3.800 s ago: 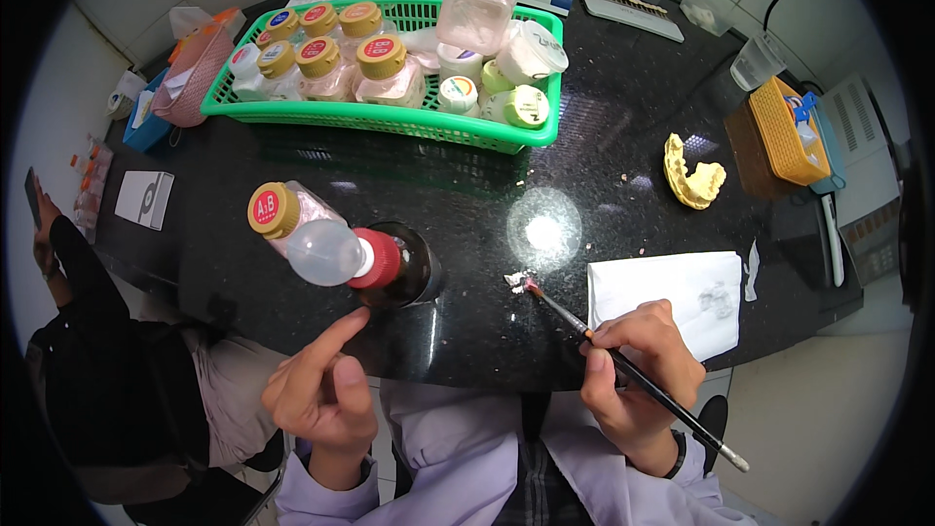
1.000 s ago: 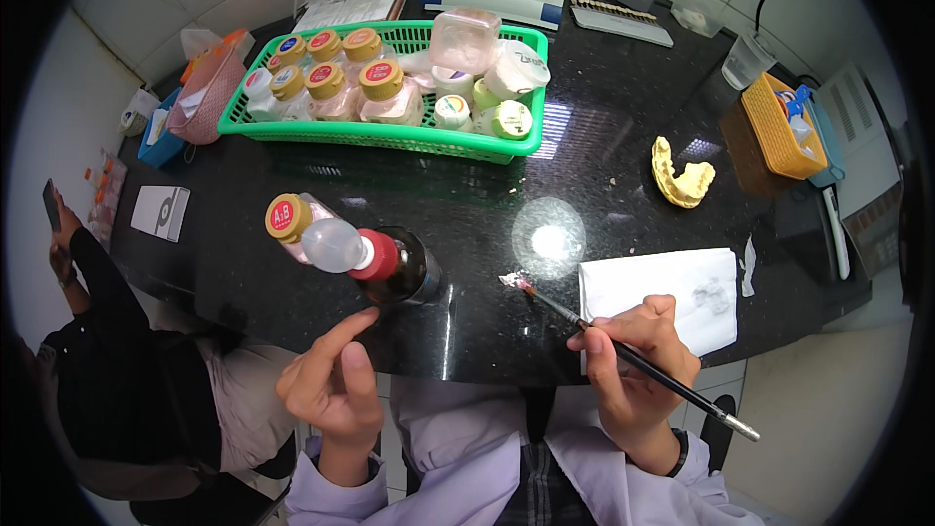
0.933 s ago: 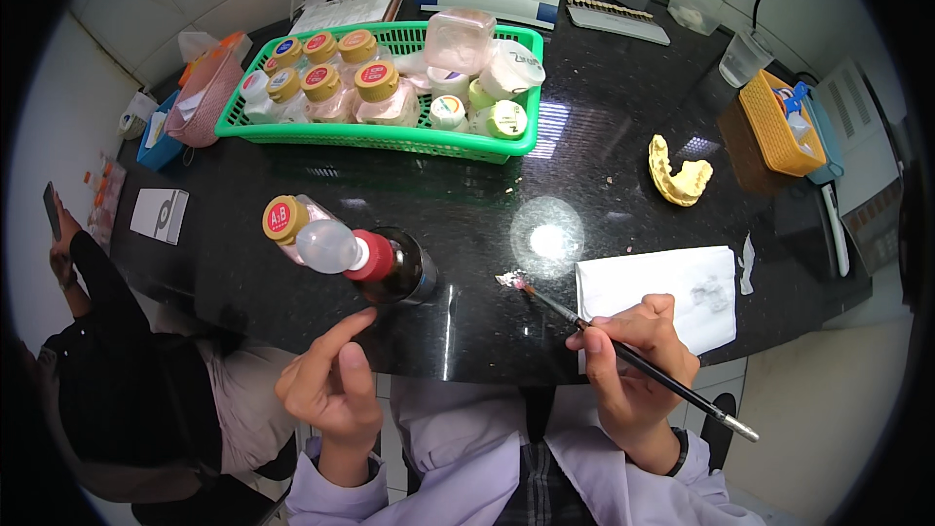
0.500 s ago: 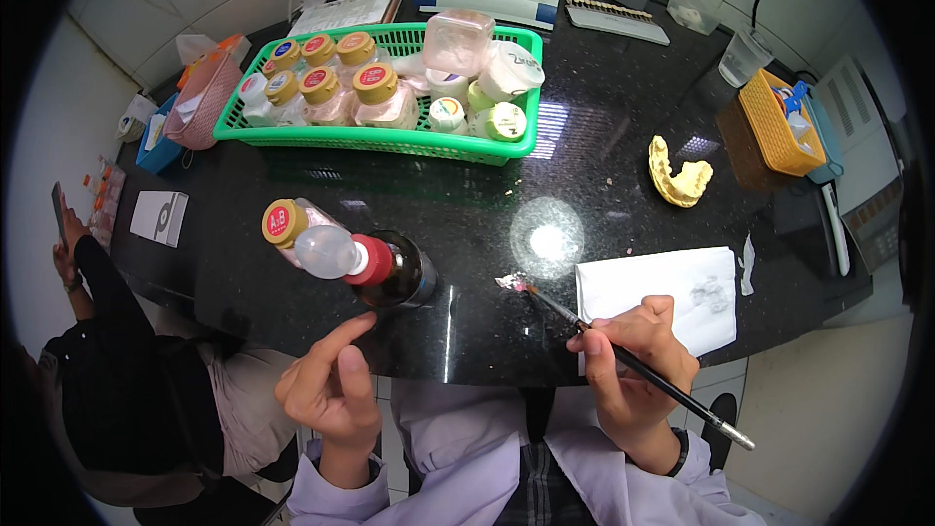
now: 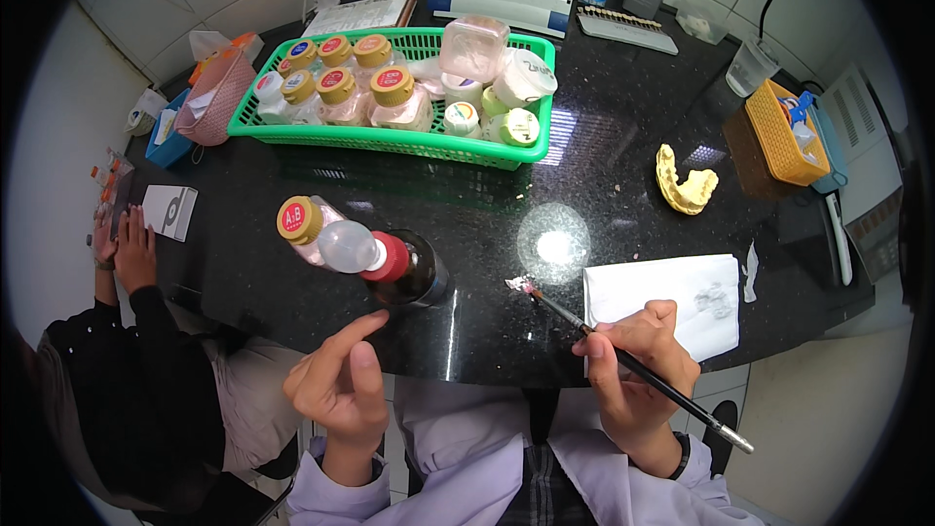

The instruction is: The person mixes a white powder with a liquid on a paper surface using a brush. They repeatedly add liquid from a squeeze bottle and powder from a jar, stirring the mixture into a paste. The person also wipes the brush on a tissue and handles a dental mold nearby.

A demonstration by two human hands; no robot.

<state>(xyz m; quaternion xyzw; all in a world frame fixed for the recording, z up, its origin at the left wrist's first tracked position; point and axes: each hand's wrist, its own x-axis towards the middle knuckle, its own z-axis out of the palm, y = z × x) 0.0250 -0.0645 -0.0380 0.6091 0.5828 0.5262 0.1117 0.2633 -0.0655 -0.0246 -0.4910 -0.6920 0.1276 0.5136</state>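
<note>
My right hand (image 5: 638, 360) pinches a thin black-handled brush (image 5: 654, 380) between thumb and fingers, its silver end pointing to the lower right. The bristles meet a small pinkish-white dab (image 5: 519, 283); I cannot tell whether it sits on the counter or clings to the tip. Empty, my left hand (image 5: 341, 385) hovers at the counter's front edge, index finger and thumb apart. Just beyond that finger stands a dark brown bottle (image 5: 419, 268) with a red collar and clear rounded top. Behind it is a gold-lidded jar (image 5: 300, 221). Under my right fingers lies folded white paper (image 5: 672, 282).
A green basket (image 5: 390, 143) of jars spans the back left. At the right are a yellowish dental cast (image 5: 687, 182) and an orange basket (image 5: 779, 136). A tooth shade guide (image 5: 502, 5) stands at the back. On the left sits another person (image 5: 127, 380), near a white box (image 5: 170, 211).
The whole view has shifted slightly, with the counter items appearing a little farther right. The person at left has lowered the raised phone and hands. My hands and the brush keep nearly the same pose.
</note>
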